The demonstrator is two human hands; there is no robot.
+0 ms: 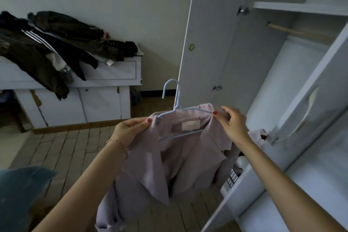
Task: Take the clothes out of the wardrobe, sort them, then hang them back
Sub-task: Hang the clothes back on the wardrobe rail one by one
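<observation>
A pale lilac jacket [175, 158] hangs in front of me on a light blue hanger [174, 100], its hook pointing up and left. My left hand [130, 130] pinches the jacket's left shoulder over the hanger's arm. My right hand [232, 121] pinches the right shoulder at the hanger's other end. The white wardrobe [282, 81] stands open to the right, and its wooden rail [299, 33] is bare.
Dark jackets and coats [49, 43] are piled on a white sideboard [105, 75] at the back left. More clothes [261, 135] lie low in the wardrobe behind the jacket. An open wardrobe door [207, 34] rises beside the hanger. Blue cloth [20, 190] shows at lower left.
</observation>
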